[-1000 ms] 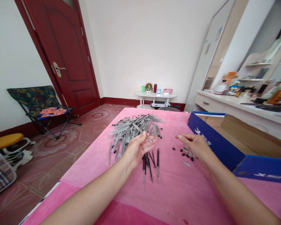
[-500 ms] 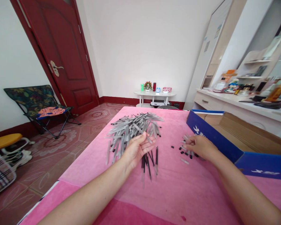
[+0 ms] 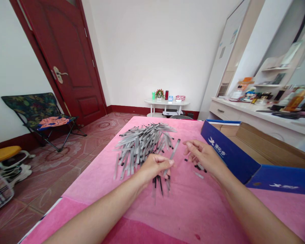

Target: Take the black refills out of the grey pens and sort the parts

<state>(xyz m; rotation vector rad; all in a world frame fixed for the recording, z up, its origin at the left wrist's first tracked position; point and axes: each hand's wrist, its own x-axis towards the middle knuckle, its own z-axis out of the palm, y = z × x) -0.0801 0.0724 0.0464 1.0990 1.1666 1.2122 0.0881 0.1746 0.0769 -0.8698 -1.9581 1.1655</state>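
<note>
- Left hand [image 3: 155,165] clamps a slim, translucent, black-tipped plastic tube [image 3: 176,147].
- Heaped grey plastic tubes [image 3: 141,141]: its eleven o'clock.
- Right hand [image 3: 203,154]: cannot tell whether it grips anything.

Shows paler and deeper pink on the tablecloth [image 3: 193,206], translucent grey with black ends on the pen barrels [image 3: 138,149], blue outside and brown inside on the cardboard box [image 3: 228,157]. Shows dark red on the door [image 3: 73,64], leaf print on the folding chair [image 3: 32,107].

Pen pile [image 3: 142,144] blocks far L, blue box [image 3: 230,152] blocks R; free lane btwn over pink cloth [image 3: 189,130].
</note>
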